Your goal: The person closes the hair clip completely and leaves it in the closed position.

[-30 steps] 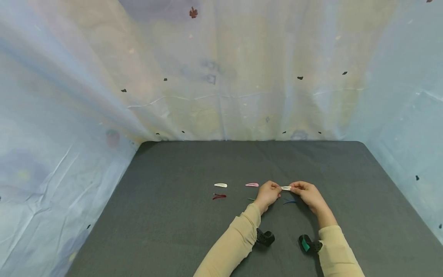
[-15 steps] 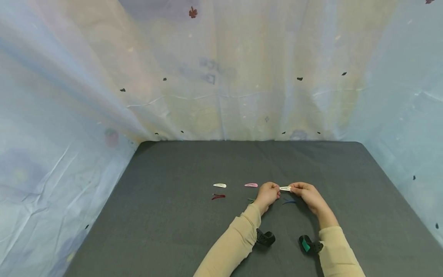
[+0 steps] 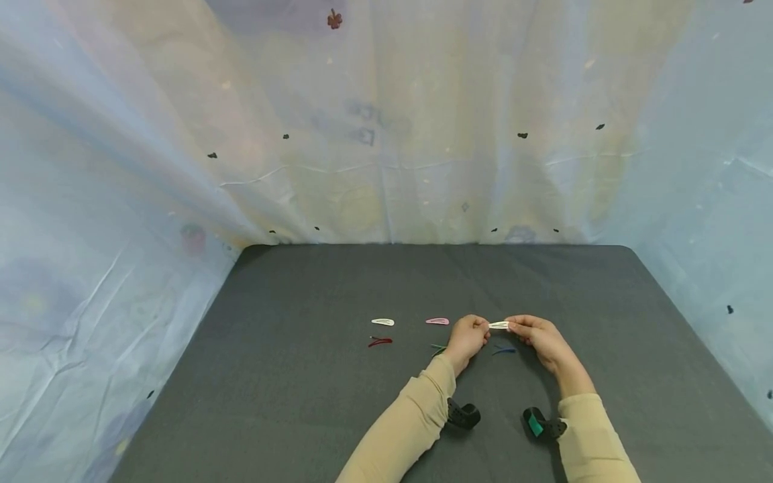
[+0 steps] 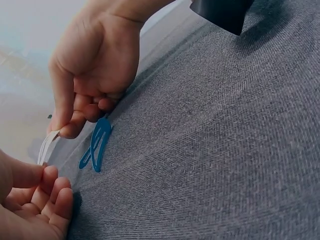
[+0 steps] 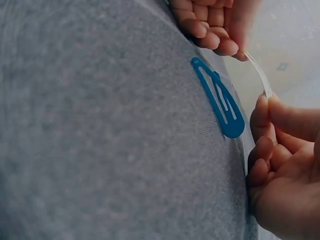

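Between both hands, a white snap hair clip (image 3: 498,325) is held by its two ends, slightly above the table. My left hand (image 3: 468,340) pinches the left end between thumb and forefinger; my right hand (image 3: 542,341) pinches the right end the same way. In the right wrist view the white clip looks thin and slightly bowed, seen edge-on. Just in front of it lies a blue snap clip (image 5: 220,98), its parts sprung apart in the left wrist view. A green clip (image 3: 438,348) shows partly beside my left wrist, the rest hidden by the hand.
Left of the hands, a pink clip (image 3: 437,321) and another white clip (image 3: 383,322) lie in a row, with a red clip (image 3: 380,341) in front. The dark grey table (image 3: 302,402) is backed by a patterned curtain (image 3: 410,134). Black bands (image 3: 464,414) sit at the wrists.
Both hands keep their pinch on the white hair clip and stay nearly in place, with only a very slight shift. The other clips lie as before.
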### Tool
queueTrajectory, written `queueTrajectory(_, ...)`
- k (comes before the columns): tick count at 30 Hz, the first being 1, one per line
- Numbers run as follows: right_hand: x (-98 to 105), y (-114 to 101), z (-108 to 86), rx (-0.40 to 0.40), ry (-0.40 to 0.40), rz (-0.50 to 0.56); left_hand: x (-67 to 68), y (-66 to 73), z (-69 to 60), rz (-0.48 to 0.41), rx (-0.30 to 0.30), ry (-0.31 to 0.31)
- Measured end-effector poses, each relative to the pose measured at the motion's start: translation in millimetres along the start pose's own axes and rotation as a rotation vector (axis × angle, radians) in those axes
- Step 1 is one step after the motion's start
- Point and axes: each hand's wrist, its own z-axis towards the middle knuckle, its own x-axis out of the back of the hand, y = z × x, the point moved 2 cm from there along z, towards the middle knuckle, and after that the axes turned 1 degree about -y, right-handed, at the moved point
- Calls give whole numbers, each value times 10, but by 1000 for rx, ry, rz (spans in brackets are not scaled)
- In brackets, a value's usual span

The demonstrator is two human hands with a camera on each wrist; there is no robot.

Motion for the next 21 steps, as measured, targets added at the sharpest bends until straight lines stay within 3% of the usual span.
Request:
queueTrajectory(9,-34,5,26,3,52,-41,14,4,-6,-65,6,37)
queueTrajectory(21,-114,0,51,-2,177,-79,35,-6,11,-32,-8,12)
